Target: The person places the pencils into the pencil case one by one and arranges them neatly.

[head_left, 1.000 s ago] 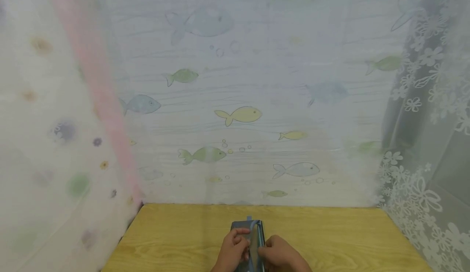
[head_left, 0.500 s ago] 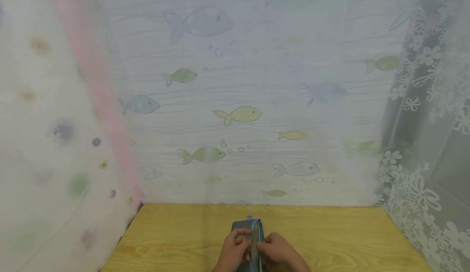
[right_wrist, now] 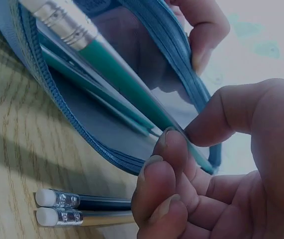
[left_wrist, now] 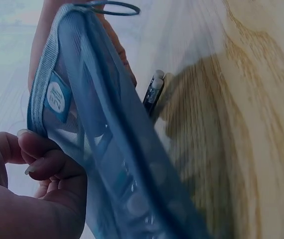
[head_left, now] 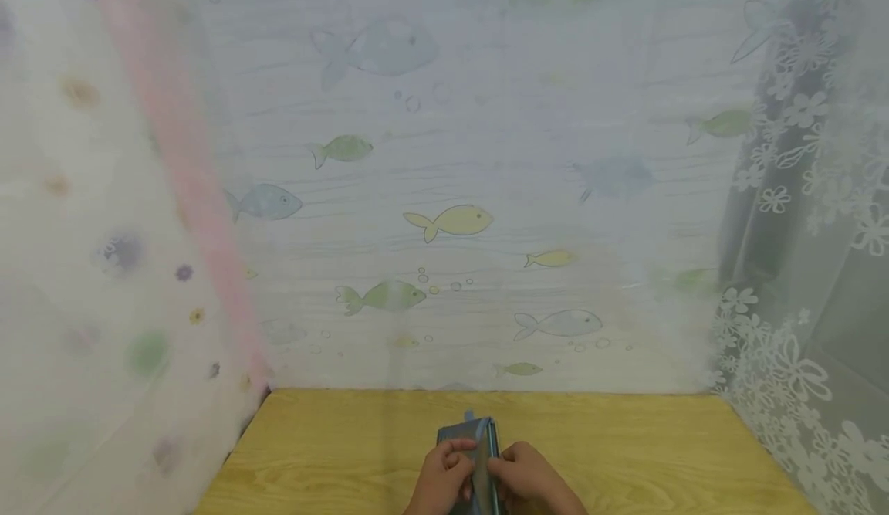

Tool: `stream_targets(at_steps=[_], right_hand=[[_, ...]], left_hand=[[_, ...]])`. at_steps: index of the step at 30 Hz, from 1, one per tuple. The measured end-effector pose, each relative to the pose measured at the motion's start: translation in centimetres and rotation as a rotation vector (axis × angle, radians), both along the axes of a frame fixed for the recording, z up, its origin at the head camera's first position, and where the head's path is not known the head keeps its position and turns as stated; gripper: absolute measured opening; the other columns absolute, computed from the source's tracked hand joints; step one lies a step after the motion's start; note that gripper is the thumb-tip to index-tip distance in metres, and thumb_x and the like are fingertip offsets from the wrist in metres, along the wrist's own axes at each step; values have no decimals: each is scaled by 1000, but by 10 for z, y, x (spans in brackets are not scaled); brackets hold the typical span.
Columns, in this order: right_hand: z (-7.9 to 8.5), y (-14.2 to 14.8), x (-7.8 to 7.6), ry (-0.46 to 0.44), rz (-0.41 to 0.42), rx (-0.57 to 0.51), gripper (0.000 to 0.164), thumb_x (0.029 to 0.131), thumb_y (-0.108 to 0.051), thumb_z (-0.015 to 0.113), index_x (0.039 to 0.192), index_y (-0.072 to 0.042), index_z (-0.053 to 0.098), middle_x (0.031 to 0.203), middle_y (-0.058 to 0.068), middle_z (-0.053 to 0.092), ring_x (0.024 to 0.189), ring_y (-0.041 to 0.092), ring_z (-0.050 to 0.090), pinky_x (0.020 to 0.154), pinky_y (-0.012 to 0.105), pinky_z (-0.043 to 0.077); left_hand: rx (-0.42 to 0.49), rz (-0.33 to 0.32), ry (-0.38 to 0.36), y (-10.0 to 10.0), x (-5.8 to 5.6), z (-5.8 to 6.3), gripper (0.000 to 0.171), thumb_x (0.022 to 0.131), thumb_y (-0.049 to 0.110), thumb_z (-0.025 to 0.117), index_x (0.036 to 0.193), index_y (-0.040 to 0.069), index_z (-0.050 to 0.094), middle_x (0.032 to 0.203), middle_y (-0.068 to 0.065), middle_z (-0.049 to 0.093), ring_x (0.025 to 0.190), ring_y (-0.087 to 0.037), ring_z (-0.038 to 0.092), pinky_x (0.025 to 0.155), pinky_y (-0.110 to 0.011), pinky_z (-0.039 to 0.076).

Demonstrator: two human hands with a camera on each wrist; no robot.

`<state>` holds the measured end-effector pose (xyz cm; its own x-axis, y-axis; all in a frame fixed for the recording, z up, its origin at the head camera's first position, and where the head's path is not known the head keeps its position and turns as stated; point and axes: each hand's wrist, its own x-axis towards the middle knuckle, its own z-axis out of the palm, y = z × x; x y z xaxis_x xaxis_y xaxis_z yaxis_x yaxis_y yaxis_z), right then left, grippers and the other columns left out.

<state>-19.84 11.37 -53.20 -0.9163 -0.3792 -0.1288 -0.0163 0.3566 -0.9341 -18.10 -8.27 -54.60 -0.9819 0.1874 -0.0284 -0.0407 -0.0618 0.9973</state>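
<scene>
A blue mesh zip pencil case [head_left: 460, 433] lies between both hands on the table in the head view, its zip undone. My left hand [head_left: 444, 478] pinches the mouth's edge between thumb and finger and holds it apart, as the left wrist view shows. Thumb and fingertips of my right hand [head_left: 529, 475] pinch a green pencil [right_wrist: 127, 82] with a white eraser end, which crosses the case's open mouth in the right wrist view. Inside the case lies another green pencil [right_wrist: 77, 82]. How far the held pencil reaches inside is unclear.
Beside the case, two more pencils lie on the wooden table [head_left: 333, 453]: a dark one [right_wrist: 102, 201] and a yellowish one [right_wrist: 104, 218], both with white erasers. Behind the table hangs a fish-print curtain [head_left: 451, 152]; side curtains flank it.
The case has tilted slightly, its far end shifting a little. Both hands stay almost where they were, and the head view has moved a touch.
</scene>
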Motion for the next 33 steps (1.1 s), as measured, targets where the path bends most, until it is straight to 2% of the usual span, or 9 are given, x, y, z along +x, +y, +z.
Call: stream_targets(at_steps=[6, 12, 21, 29, 33], right_hand=[[0, 2, 2, -7, 2, -1, 30, 91, -15, 59, 61, -17, 54, 56, -5, 52, 49, 9, 45, 48, 23, 40], [-1, 4, 1, 38, 16, 48, 38, 94, -18, 61, 58, -19, 51, 52, -7, 51, 46, 7, 41, 49, 24, 37], [0, 2, 3, 78, -13, 57, 34, 90, -16, 61, 57, -15, 55, 52, -5, 55, 45, 8, 47, 47, 23, 40], [1, 1, 2, 76, -15, 60, 34, 90, -15, 62, 58, -15, 55, 53, -6, 56, 46, 8, 48, 48, 23, 41], [0, -2, 2, 31, 1, 19, 35, 92, -14, 61, 58, -18, 51, 53, -8, 51, 47, 7, 43, 49, 23, 38]], left_hand=[[-17, -1, -5, -1, 1, -1, 40, 91, 5, 58, 129, -7, 63, 66, 4, 53, 56, -10, 49, 56, -24, 42], [-10, -3, 8, -2, 1, 1, 40, 93, 5, 58, 130, -9, 62, 65, 4, 54, 55, -10, 48, 55, -24, 42], [-1, -15, -8, -2, -1, 0, 40, 92, 5, 57, 131, -8, 61, 67, 4, 53, 56, -10, 48, 56, -24, 42], [5, -19, -19, -3, -1, -1, 41, 93, 6, 57, 132, -7, 61, 67, 4, 53, 56, -10, 49, 56, -24, 41], [0, -28, -6, -3, -1, -1, 39, 95, 6, 56, 132, -6, 61, 65, 4, 52, 56, -10, 49, 56, -24, 42]])
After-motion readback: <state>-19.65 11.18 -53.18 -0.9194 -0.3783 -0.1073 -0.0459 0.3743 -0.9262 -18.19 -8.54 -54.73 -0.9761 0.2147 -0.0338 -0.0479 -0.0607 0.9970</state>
